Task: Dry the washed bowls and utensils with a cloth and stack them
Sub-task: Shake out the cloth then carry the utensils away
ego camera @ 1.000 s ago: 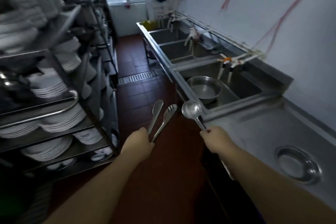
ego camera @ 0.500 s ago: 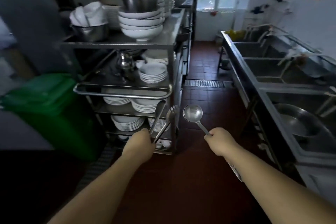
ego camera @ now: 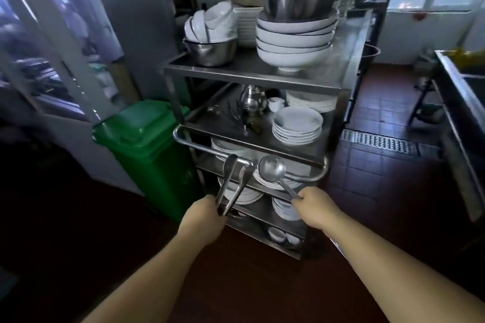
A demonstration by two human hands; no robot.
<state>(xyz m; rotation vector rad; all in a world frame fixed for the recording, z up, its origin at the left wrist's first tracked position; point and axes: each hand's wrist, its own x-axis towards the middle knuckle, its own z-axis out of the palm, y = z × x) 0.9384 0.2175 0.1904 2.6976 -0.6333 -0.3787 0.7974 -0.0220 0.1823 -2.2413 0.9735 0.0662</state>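
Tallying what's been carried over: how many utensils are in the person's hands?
3: two serving utensils in the left hand, a ladle in the right hand. More may be hidden.

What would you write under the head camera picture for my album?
Left hand holding tongs, right hand a ladle, before a steel rack of bowls.

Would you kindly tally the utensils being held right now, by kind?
Tongs: 1, in the left hand
Ladle: 1, in the right hand
Total: 2
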